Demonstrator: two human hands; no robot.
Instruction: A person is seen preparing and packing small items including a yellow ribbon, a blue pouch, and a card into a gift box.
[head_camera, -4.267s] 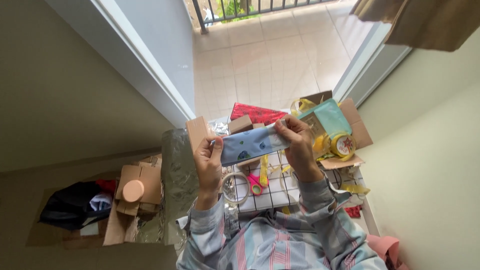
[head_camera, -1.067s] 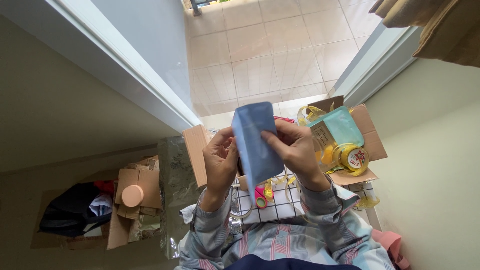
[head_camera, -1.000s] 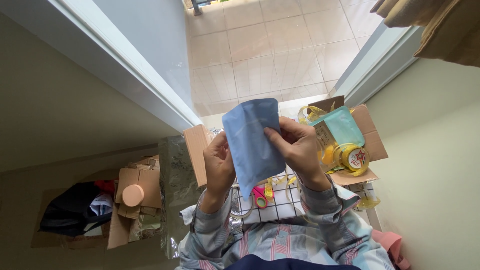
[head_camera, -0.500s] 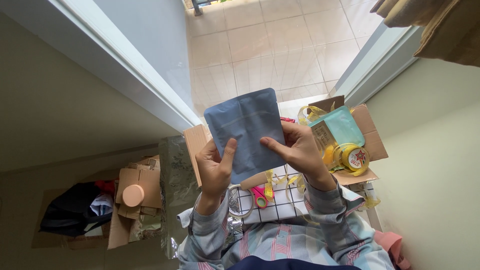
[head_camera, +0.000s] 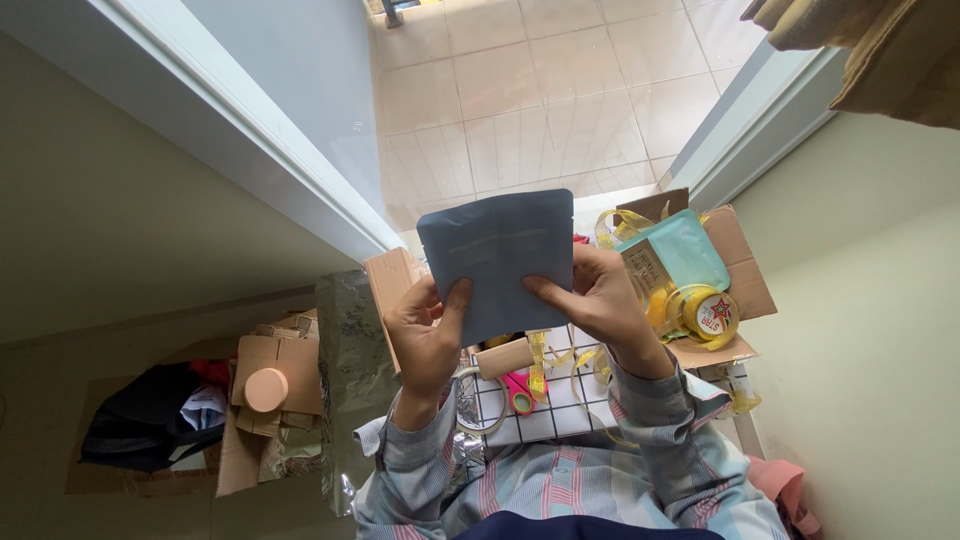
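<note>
We now hold the blue pouch (head_camera: 497, 262) flat and upright above the gridded table (head_camera: 560, 405), no longer folded as a second ago. Our left hand (head_camera: 425, 335) and right hand (head_camera: 592, 300) both pinch its lower edge, so its whole face shows.

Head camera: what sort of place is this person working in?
Likely a home packing corner by a balcony door: tiled floor outside, open cardboard box of supplies, grid-patterned table, both hands holding a blue pouch.
</note>
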